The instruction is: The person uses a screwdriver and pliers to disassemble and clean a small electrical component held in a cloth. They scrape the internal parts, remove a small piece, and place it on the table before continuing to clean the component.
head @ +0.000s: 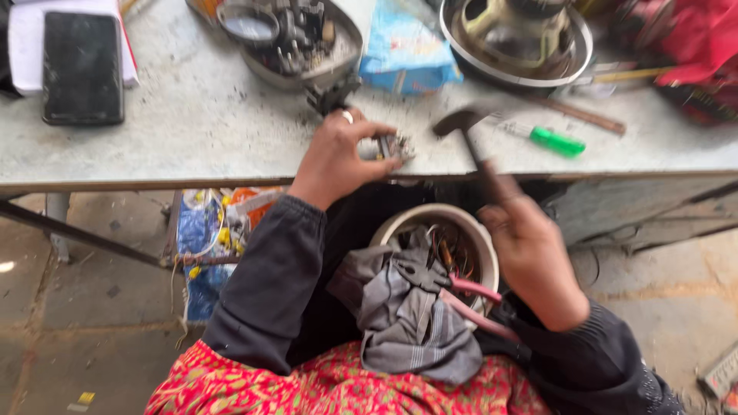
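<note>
Left hand (334,157) grip pinching small metal part (390,146), right hand (530,257) clenched round blurred hammer (469,127), scuffed grey tabletop (192,115)

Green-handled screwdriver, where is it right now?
Head view: the green-handled screwdriver lies on the table, right of the hammer raised in the right hand.

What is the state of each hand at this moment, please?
Left hand: closed, pinching a small grey metal part against the grey table.
Right hand: closed around the handle of a dark-headed hammer, raised above the table.
</note>
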